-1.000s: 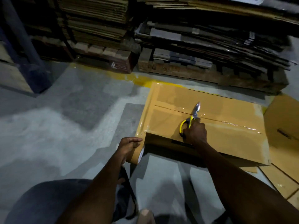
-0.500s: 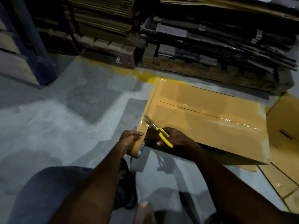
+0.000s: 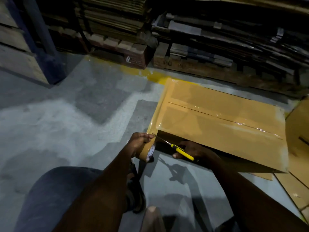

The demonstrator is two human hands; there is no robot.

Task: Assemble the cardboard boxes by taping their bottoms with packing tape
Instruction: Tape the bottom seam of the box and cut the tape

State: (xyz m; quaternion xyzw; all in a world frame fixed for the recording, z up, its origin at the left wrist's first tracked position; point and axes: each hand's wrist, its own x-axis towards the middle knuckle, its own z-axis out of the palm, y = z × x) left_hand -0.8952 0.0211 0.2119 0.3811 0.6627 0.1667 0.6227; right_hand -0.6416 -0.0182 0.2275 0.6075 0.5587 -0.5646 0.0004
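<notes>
My left hand (image 3: pixel 139 141) grips the tape roll (image 3: pixel 147 152) near-left of the box (image 3: pixel 217 118) — the strip (image 3: pixel 152 128) stretches between them. My right hand (image 3: pixel 190 149) holds the scissors (image 3: pixel 177 149), blades meeting it from the right.

right hand (image 3: pixel 190 149) with scissors (image 3: pixel 182 152) half lost in shadow beside box (image 3: pixel 225 118), tape roll (image 3: pixel 144 152) print unreadable

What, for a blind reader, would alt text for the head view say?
The left hand holds a tape roll beside a taped box while the right hand sets scissors to the tape. Cardboard stacks lie behind.
</notes>
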